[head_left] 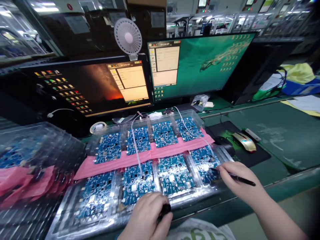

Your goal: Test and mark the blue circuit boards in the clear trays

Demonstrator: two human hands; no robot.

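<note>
A clear plastic tray (63, 208) holds two rows of blue circuit boards (172, 175), with a pink strip (132, 158) lying across between the rows. My right hand (236, 176) is closed on a slim black pen (242, 180), its tip over the front-right board (203, 163). By the tray's front edge, my left hand (148, 213) is curled round a small dark object (164, 211) whose kind I cannot make out. A thin white cable (135, 136) runs down onto a front board, and another white cable (183, 121) reaches the right-hand boards.
Stacked trays (37, 146) with pink strips stand at the left. Two monitors (197, 73) rise behind the tray, with a small white fan (128, 36) on top. At the right, a gold mouse (245, 142) rests on a black mouse pad (260, 156). A tape roll (98, 127) lies behind the tray.
</note>
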